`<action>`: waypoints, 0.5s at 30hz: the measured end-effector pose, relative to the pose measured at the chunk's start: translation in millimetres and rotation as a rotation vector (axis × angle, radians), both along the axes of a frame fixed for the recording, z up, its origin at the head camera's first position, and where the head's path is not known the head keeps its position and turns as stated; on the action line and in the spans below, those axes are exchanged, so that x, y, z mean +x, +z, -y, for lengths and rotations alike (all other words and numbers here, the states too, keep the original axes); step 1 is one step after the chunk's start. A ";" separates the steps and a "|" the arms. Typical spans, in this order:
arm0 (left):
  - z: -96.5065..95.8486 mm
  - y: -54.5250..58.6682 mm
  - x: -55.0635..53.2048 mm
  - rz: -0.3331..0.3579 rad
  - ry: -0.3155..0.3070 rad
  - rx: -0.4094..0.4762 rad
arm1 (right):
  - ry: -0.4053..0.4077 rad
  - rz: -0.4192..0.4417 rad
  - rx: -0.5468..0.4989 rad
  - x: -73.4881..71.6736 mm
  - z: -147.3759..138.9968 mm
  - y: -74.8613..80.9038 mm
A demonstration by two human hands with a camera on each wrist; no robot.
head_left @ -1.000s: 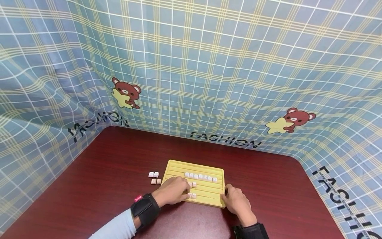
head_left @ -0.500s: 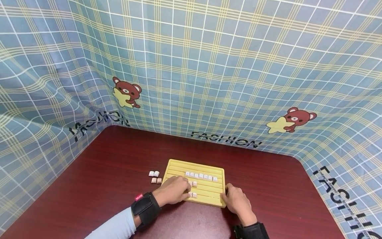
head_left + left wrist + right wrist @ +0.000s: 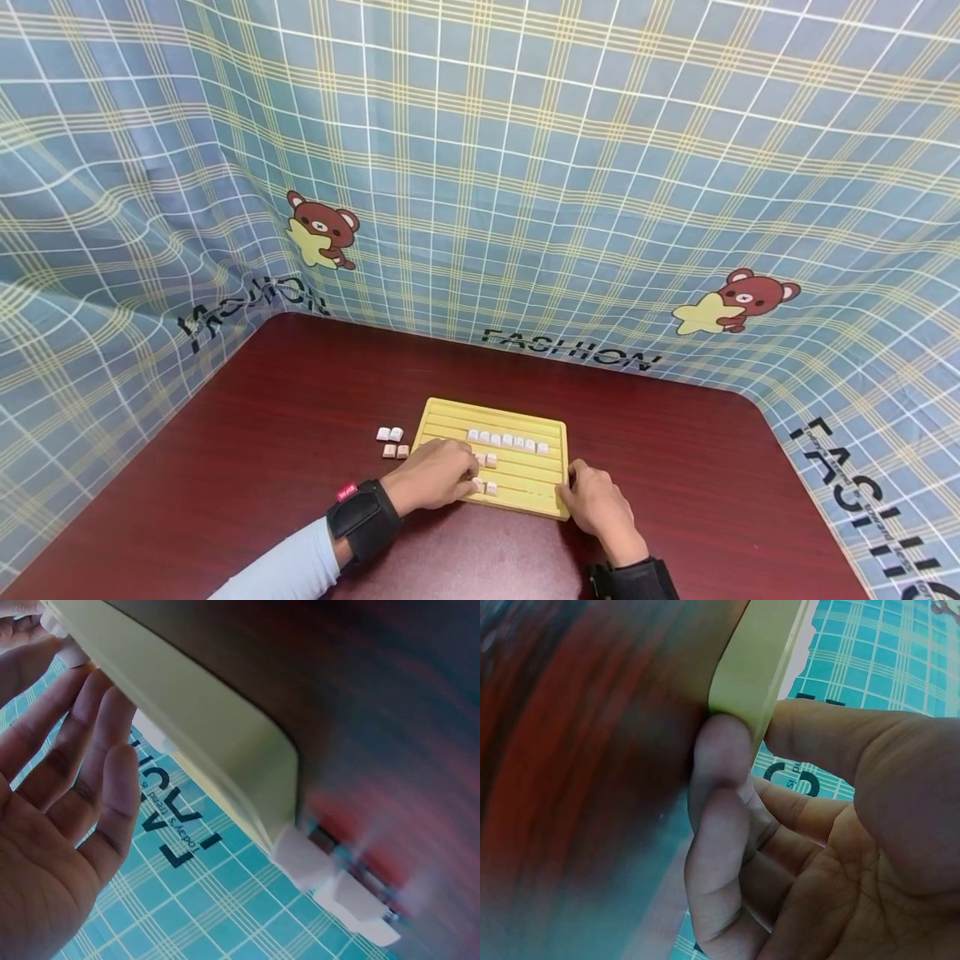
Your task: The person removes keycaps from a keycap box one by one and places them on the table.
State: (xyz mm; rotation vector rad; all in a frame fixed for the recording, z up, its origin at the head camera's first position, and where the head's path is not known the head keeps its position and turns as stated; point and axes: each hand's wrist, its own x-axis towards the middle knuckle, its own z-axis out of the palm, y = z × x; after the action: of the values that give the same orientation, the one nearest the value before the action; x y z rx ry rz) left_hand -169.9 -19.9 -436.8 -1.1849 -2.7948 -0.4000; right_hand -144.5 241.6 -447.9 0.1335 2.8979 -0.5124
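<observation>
A yellow ridged tray (image 3: 525, 477) lies on the table, with small white and pinkish keycaps set along its rows. My left hand (image 3: 437, 473) reaches over its front left part, fingertips pinching a white keycap (image 3: 477, 483) in the front row. In the left wrist view, thumb and fingertips meet at a keycap (image 3: 73, 652) beside the tray wall (image 3: 195, 712). My right hand (image 3: 597, 500) grips the tray's front right corner, thumb on the inner side and fingers against the outer wall (image 3: 742, 682). The left hand hides part of the tray.
Several loose keycaps (image 3: 390, 434) lie in two pairs on the dark red table (image 3: 315, 400), left of the tray. A longer row of white keycaps (image 3: 507, 440) sits toward the tray's back. A plaid curtain (image 3: 495, 208) encloses the back and sides.
The pinched keycap now stands slightly apart from its neighbour in the front row. The right hand keeps its hold on the tray. The whole head view has shifted slightly.
</observation>
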 end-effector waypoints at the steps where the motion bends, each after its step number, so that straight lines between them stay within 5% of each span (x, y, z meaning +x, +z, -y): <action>1: 1.5 0.2 -0.3 -0.004 0.001 0.001 | 0.003 -0.002 0.001 -0.1 0.2 0.0; 15: 28.4 2.4 -6.4 0.051 0.072 0.065 | -0.004 0.017 -0.005 -0.1 0.6 0.7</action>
State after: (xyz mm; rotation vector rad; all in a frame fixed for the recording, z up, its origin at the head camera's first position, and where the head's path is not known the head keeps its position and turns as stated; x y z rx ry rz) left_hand -176.4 -48.2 -434.4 -1.0728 -2.8333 -0.5180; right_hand -144.6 241.0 -447.2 0.1419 2.8800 -0.5163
